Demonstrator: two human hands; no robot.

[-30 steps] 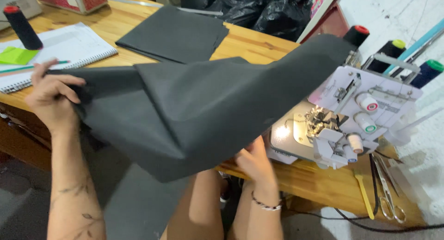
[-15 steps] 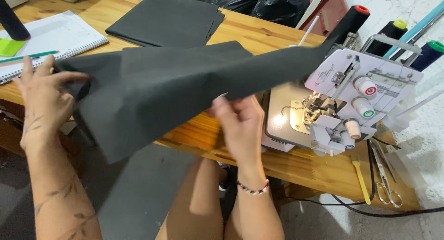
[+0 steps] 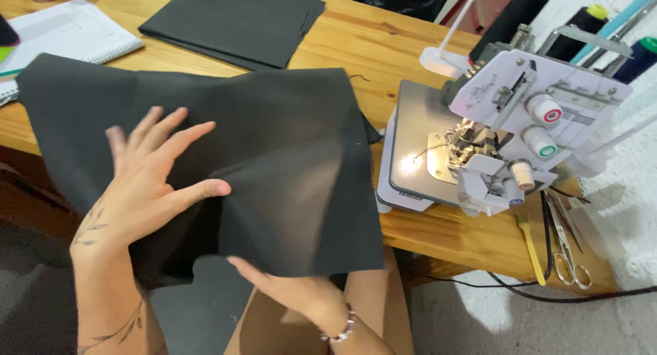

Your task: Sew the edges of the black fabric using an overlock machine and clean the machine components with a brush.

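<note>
Black cloth [image 3: 274, 156] lies under the left hand [image 3: 147, 187], on the wooden table [image 3: 383, 47].

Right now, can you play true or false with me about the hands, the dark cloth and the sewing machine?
1. The left hand lies spread flat on the dark grey cloth. True.
2. The right hand holds scissors. False: it is at the cloth's lower edge; the scissors lie on the wooden table.
3. The overlock sewing machine has its lamp lit. True.
4. The folded dark fabric is on the floor. False: it lies on the table.
</note>
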